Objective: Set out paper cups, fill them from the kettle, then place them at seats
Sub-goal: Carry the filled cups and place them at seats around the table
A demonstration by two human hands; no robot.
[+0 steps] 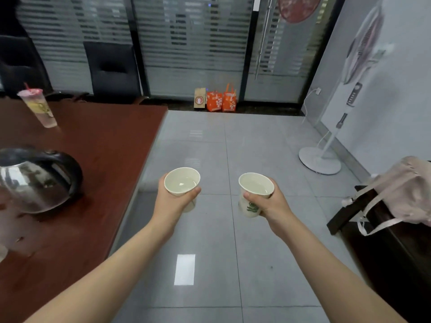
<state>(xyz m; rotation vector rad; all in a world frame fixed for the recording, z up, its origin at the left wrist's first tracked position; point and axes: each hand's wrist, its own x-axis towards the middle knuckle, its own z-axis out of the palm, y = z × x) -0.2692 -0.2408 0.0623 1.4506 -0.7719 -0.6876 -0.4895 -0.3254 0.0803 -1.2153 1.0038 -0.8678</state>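
Gripping left paper cup (182, 181) in left hand (173, 202), right paper cup (256, 187) in right hand (273, 204); both upright, mouths up, part-filled, over floor (210, 141) beyond right edge of desk (105, 141). Kettle (37, 180) upright near that edge.

On your left, a plastic drink cup (39, 108) with a pink lid and straw stands on the reddish-brown table (105, 136), with a black chair (113, 71) beyond it. Straight ahead, against the striped glass partition (191, 43), a brown paper bag (200, 98) sits just beside two orange bags (214, 101) (all on the grey tile floor (256, 141)). Off to your right stands a white pedestal fan (354, 94). Nearer you, a pink tote bag (405, 192) rests on a dark cabinet (384, 252).
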